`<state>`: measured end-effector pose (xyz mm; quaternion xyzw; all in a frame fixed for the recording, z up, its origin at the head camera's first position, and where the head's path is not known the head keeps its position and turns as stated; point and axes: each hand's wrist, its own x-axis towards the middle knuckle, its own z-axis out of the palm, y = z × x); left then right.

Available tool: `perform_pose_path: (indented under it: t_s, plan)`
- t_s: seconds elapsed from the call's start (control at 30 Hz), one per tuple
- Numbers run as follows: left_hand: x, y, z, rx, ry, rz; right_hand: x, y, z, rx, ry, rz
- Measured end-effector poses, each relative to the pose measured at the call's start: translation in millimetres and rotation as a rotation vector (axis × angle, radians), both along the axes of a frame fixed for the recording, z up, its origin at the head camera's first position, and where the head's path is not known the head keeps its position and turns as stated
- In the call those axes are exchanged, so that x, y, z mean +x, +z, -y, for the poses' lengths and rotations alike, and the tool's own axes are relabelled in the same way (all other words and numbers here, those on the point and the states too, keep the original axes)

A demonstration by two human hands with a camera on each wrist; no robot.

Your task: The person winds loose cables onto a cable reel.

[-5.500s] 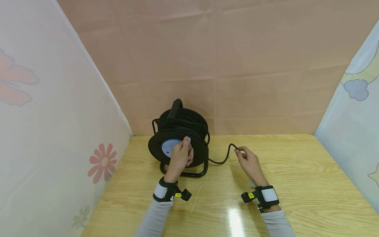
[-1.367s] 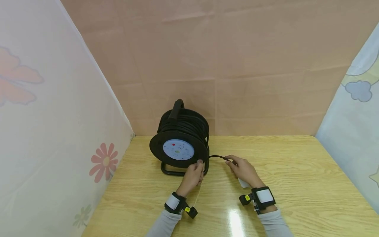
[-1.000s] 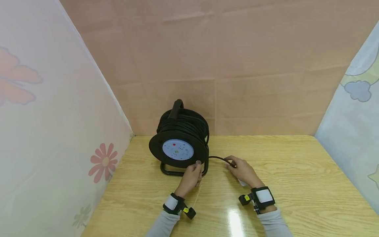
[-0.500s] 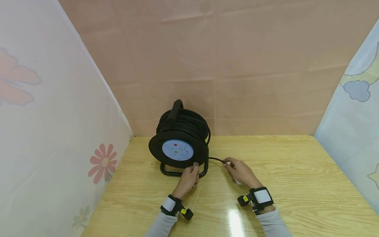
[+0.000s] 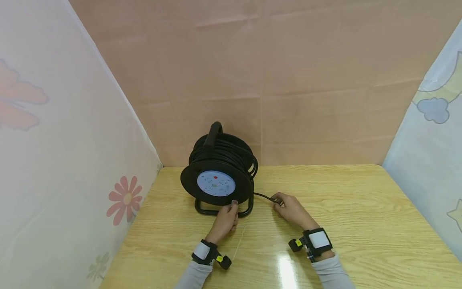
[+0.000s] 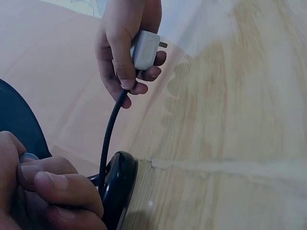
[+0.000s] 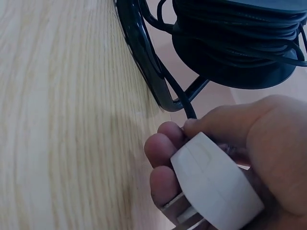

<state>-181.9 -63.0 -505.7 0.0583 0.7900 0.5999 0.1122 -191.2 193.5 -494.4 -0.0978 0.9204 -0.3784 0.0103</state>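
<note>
A black cable reel (image 5: 216, 164) stands on the table, its front disc bearing a pale round socket panel (image 5: 215, 183) with a red button. My left hand (image 5: 224, 220) has curled fingers at the disc's lower edge, gripping a small winding knob (image 6: 29, 157) mostly hidden by them. To the right of the reel, my right hand (image 5: 291, 209) pinches the black cable (image 6: 109, 129) close to its white plug (image 7: 213, 184). Metal pins on the plug point out beside the fingers in the right wrist view. From the hand, the cable runs back to the reel's frame.
The reel rests on a black tubular stand (image 5: 209, 211), with a carrying handle (image 5: 213, 136) on top. Loose cable loops (image 5: 254, 167) bulge from the right side of the drum. A wooden table (image 5: 343, 200) is bordered by a brown backdrop and patterned side sheets.
The socket panel and disc have turned clockwise. My left hand has gone from the disc's right side down and leftward along its lower edge. The right hand has come lower, nearer the reel, with less cable out.
</note>
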Motion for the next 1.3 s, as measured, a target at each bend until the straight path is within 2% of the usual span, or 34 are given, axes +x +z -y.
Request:
perform_pose_path:
  t_s: [0.1,0.27,0.57,0.87,1.3]
  plan:
    - [0.3,-1.2,2.9,0.007,0.001,-0.001,-0.2,-1.9,1,-0.035,0.014,0.024]
    - [0.4,-2.8,7.4,0.016,-0.001,0.001,0.0,-4.2,2,-0.036,0.046,-0.021]
    - [-1.3,-7.0,17.4,-0.009,-0.003,0.010,1.5,-7.4,5,-0.078,0.173,-0.053]
    - [-1.4,-7.7,25.9,0.004,0.022,0.027,-0.2,-8.9,7,-0.033,0.094,-0.090]
    - [-4.2,-10.1,38.0,0.014,0.011,0.038,-1.3,-11.8,9,-0.057,0.091,-0.110]
